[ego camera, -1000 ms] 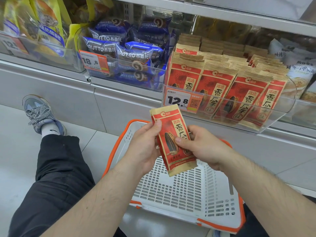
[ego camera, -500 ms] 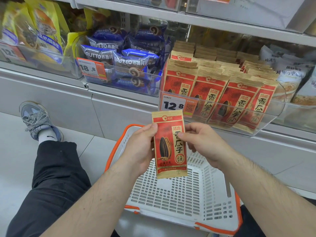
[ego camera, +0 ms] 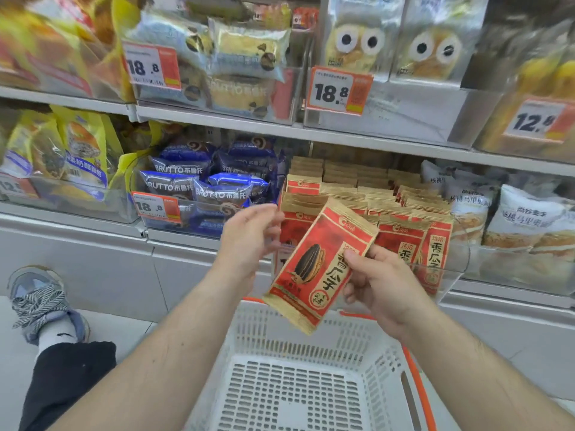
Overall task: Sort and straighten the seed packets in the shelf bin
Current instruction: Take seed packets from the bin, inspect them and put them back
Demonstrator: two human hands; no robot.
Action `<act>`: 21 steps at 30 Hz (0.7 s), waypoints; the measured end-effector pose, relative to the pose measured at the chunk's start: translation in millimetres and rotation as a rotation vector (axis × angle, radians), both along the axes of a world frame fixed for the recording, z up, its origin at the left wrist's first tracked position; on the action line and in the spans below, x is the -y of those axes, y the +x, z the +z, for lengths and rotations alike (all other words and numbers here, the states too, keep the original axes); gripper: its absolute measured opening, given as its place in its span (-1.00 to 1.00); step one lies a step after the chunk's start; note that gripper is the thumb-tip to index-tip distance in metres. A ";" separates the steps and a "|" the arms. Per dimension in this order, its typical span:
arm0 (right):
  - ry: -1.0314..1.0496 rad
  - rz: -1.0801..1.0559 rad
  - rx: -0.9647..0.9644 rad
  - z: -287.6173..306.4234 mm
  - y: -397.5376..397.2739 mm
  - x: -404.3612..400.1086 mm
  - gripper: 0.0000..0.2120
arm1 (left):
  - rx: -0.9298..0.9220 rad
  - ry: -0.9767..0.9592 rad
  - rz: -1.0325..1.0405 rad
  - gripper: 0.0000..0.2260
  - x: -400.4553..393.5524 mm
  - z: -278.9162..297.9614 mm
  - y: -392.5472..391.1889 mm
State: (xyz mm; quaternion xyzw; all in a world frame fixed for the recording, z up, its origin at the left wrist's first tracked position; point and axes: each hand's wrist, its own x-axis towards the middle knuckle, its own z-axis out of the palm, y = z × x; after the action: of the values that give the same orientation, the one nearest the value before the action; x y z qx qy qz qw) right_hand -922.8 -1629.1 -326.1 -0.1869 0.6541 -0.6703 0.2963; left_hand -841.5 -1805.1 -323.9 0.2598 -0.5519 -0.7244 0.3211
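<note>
My right hand grips a red and gold sunflower seed packet by its right edge, tilted with its top toward the upper right. It hangs in front of the clear shelf bin, which holds several rows of the same red packets standing upright. My left hand is just left of the held packet, fingers spread, touching nothing. The held packet hides the bin's price tag and part of its front row.
A white basket with orange rim sits below my hands. Blue snack bags fill the bin to the left, white bags the bin to the right. An upper shelf overhangs. My leg and shoe rest at left.
My left hand has let go of the packet and opened. My right hand has lifted the packet toward the bin and tilted it. The view has swung upward.
</note>
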 end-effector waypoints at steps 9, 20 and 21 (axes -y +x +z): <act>-0.270 -0.292 -0.212 68.3 -39.8 23.7 -0.92 | 0.335 -0.629 -0.217 -0.83 57.8 30.2 -53.1; 0.127 -0.215 -0.679 85.4 -113.6 92.3 -0.88 | 0.436 -0.911 -0.378 -0.94 75.3 20.6 -69.6; 0.162 -0.198 -0.698 84.6 -116.8 96.7 -0.87 | 0.437 -0.933 -0.374 -0.95 75.9 19.5 -70.4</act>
State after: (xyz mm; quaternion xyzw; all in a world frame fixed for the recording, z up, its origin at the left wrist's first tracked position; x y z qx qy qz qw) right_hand -1039.6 -1725.8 -241.6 -0.3159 0.7817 -0.5376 0.0031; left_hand -911.9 -1881.0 -304.4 0.1316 -0.9053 -0.3766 0.1458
